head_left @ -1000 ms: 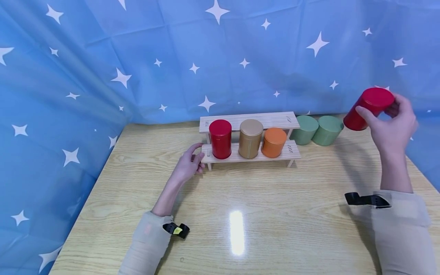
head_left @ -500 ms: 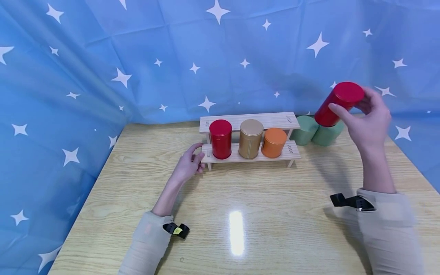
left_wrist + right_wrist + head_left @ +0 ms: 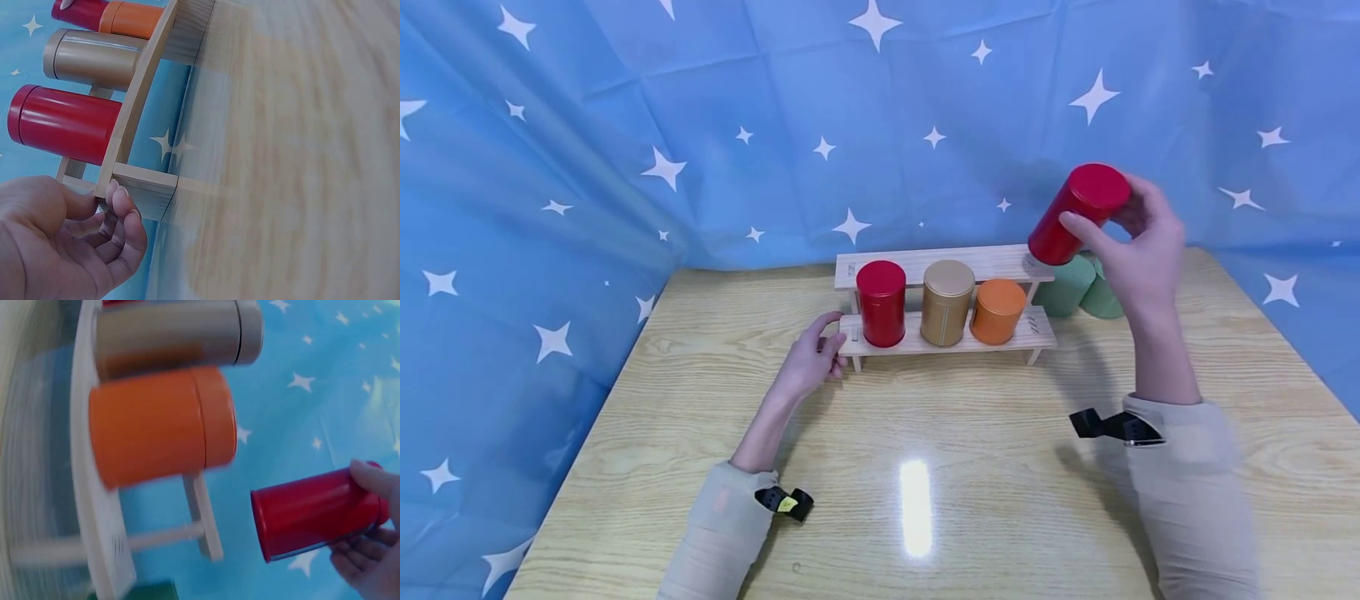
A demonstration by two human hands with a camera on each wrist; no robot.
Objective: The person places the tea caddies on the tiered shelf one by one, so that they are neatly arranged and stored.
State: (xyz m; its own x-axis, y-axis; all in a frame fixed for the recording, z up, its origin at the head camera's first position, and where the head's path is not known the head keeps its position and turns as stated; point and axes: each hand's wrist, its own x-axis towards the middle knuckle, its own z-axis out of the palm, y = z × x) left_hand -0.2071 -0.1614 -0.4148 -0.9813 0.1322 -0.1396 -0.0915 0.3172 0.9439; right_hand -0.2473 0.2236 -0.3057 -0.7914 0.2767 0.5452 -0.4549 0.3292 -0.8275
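Observation:
My right hand [image 3: 1138, 250] grips a red canister [image 3: 1078, 212] near its lid, thumb on one side and fingers on the other. The canister is tilted and, in the head view, overlaps the right end of the wooden rack's upper shelf [image 3: 940, 263]. At the other end, my left hand [image 3: 811, 357] pinches the left end of the lower shelf [image 3: 140, 100] between thumb and fingers. Upright on that lower shelf, from left to right, stand a second red canister [image 3: 882, 304], a taller gold canister [image 3: 947, 304] and a short orange canister [image 3: 997, 312].
Two green canisters [image 3: 1067, 287] stand on the table right of the rack, partly hidden behind my right hand and the red canister. A blue star-patterned cloth [image 3: 775, 125] hangs behind and left of the wooden table [image 3: 1000, 467].
My right hand has carried the red canister leftward and a little upward in the head view, from beyond the green canisters to the rack's right end. My left hand has stayed still.

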